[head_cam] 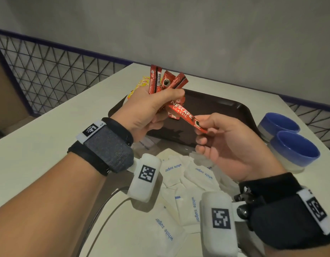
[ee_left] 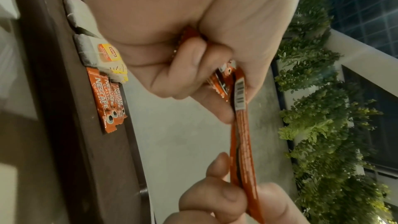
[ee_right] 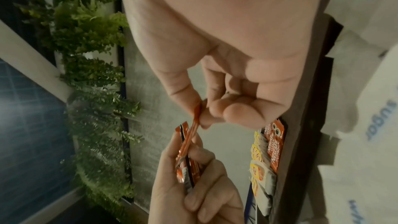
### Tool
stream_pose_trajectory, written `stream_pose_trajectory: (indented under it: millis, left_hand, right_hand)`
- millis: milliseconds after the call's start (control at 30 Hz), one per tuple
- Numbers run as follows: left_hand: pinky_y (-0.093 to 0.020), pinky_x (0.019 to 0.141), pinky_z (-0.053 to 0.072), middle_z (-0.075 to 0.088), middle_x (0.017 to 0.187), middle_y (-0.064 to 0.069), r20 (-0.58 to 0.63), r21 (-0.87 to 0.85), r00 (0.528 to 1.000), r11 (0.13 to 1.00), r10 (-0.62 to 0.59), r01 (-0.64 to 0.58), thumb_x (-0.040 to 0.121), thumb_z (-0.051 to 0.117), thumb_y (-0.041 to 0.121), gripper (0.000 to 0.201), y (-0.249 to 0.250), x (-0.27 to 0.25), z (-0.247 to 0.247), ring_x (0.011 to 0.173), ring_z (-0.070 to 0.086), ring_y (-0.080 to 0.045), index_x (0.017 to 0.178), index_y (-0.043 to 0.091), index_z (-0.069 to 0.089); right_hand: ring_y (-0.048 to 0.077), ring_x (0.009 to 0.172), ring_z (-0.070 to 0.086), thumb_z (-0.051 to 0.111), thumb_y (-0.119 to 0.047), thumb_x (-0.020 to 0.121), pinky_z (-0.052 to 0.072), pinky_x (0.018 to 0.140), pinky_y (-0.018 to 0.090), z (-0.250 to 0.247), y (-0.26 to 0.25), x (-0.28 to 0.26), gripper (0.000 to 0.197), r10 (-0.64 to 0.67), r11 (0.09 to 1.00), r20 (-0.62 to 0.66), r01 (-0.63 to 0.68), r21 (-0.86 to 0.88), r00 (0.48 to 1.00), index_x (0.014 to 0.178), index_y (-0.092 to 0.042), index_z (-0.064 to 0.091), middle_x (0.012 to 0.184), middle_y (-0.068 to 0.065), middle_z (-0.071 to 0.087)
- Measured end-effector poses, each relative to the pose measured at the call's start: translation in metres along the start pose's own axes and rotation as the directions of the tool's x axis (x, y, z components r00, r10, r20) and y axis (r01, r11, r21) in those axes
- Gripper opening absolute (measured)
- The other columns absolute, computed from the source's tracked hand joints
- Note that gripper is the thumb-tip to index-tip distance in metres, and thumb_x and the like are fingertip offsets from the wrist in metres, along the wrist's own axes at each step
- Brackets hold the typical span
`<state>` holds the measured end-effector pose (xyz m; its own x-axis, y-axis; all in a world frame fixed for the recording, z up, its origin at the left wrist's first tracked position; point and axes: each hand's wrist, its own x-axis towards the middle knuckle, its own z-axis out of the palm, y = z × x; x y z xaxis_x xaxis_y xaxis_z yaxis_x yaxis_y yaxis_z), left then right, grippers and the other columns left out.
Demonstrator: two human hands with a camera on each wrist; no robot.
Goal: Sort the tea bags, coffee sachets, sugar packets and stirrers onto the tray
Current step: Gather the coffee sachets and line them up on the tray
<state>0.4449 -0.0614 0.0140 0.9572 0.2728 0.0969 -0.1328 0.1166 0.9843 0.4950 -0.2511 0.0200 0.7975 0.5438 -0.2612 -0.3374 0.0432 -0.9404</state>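
Observation:
My left hand (head_cam: 156, 106) grips a bunch of red coffee sachets (head_cam: 166, 81) held above the dark brown tray (head_cam: 225, 106). One red sachet (head_cam: 186, 115) sticks out of the bunch to the right, and my right hand (head_cam: 203, 127) pinches its far end between thumb and forefinger. In the left wrist view that sachet (ee_left: 243, 146) spans both hands. More coffee sachets (ee_left: 106, 98) and yellow-tagged tea bags (ee_left: 101, 54) lie on the tray's left part. White sugar packets (head_cam: 190, 201) are heaped on the table below my wrists.
Two blue-and-white bowls (head_cam: 290, 145) stand on the table right of the tray. A black cable (head_cam: 104, 206) runs across the table's near left. A wire-mesh railing (head_cam: 49, 71) borders the table's far left, with a grey wall behind.

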Motion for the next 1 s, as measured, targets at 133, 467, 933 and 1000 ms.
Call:
stream_pose_trajectory:
  millis: [133, 467, 933, 1000]
  left_hand:
    - [-0.019, 0.039, 0.024, 0.05, 0.061, 0.005, -0.177, -0.115, 0.984, 0.993, -0.008, -0.013, 0.098, 0.062, 0.049, 0.031, 0.006, 0.001, -0.01, 0.044, 0.034, -0.006, 0.093, 0.019, 0.069]
    - [-0.02, 0.038, 0.024, 0.044, 0.06, 0.007, -0.421, -0.386, 0.905, 0.916, -0.068, -0.11, 0.104, 0.052, 0.044, 0.03, 0.013, 0.005, -0.027, 0.044, 0.031, -0.006, 0.093, 0.018, 0.059]
    - [-0.019, 0.039, 0.024, 0.045, 0.06, 0.007, -0.449, -0.429, 0.89, 0.892, -0.077, -0.139, 0.105, 0.052, 0.042, 0.03, 0.014, 0.01, -0.034, 0.043, 0.032, -0.006, 0.092, 0.017, 0.062]
    - [-0.019, 0.039, 0.023, 0.045, 0.06, 0.006, -0.452, -0.431, 0.888, 0.892, -0.082, -0.137, 0.105, 0.052, 0.042, 0.03, 0.013, 0.011, -0.034, 0.043, 0.032, -0.006, 0.091, 0.017, 0.062]
  right_hand:
    - [0.01, 0.059, 0.052, 0.063, 0.0, 0.092, 0.045, 0.056, 0.024, 0.006, -0.007, -0.003, 0.02, -0.075, 0.996, -0.016, 0.074, -0.053, 0.997, 0.109, 0.002, 0.074, 0.076, 0.008, 0.063]
    - [0.018, 0.071, 0.069, 0.074, 0.0, 0.089, 0.06, 0.06, 0.028, 0.027, -0.055, 0.056, 0.012, -0.016, 0.635, -0.052, -0.03, -0.772, 0.999, 0.101, 0.0, 0.072, 0.093, 0.016, 0.074]
    - [0.026, 0.081, 0.075, 0.074, -0.001, 0.091, 0.063, 0.071, 0.034, 0.041, -0.043, 0.13, 0.02, 0.122, 0.455, -0.175, -0.212, -0.865, 0.977, 0.109, 0.002, 0.066, 0.104, 0.021, 0.075]
    - [0.027, 0.083, 0.076, 0.08, -0.007, 0.087, 0.064, 0.069, 0.033, 0.044, -0.043, 0.134, 0.028, 0.119, 0.446, -0.169, -0.205, -0.871, 0.978, 0.111, 0.001, 0.067, 0.103, 0.019, 0.076]
